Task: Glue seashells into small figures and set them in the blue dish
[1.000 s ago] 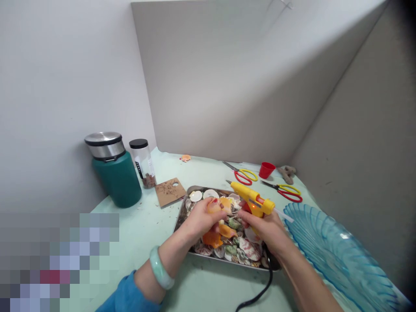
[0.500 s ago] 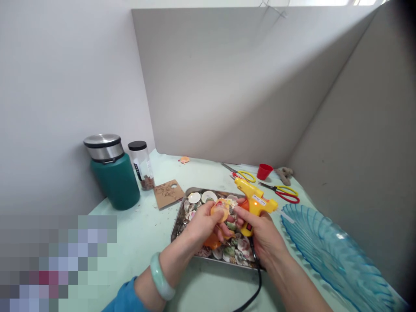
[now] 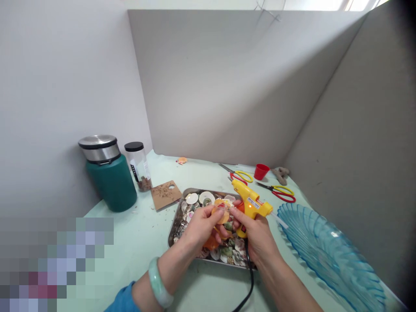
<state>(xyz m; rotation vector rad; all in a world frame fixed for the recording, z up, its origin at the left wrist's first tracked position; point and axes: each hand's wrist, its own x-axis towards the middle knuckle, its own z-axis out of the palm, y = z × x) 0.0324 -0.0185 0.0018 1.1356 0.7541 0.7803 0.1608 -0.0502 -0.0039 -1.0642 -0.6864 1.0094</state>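
My left hand (image 3: pixel 206 223) is closed on an orange shell (image 3: pixel 222 214), held over the tray. Some small red and pale bits show on the shell's face, too small to name. My right hand (image 3: pixel 255 229) grips a yellow glue gun (image 3: pixel 251 201) by its handle, nozzle pointing up and to the left. The fingertips of that hand reach to the shell's right edge. Under both hands lies a metal tray (image 3: pixel 174 229) full of mixed shells (image 3: pixel 192 198), partly hidden by the hands. A black cord (image 3: pixel 251 277) hangs from the gun toward the table's front.
Left stand a green flask (image 3: pixel 112 180), a clear jar (image 3: pixel 139 167) and a brown board (image 3: pixel 165 195). Behind are a small orange shell piece (image 3: pixel 182 160), scissors (image 3: pixel 279 191), more scissors (image 3: pixel 240 175) and a red cup (image 3: pixel 261 171). A blue glass dish (image 3: pixel 328 251) lies right.
The view has shifted slightly, so most things sit a little further left. My right fingertips have shifted slightly at the shell; both hands keep their holds.
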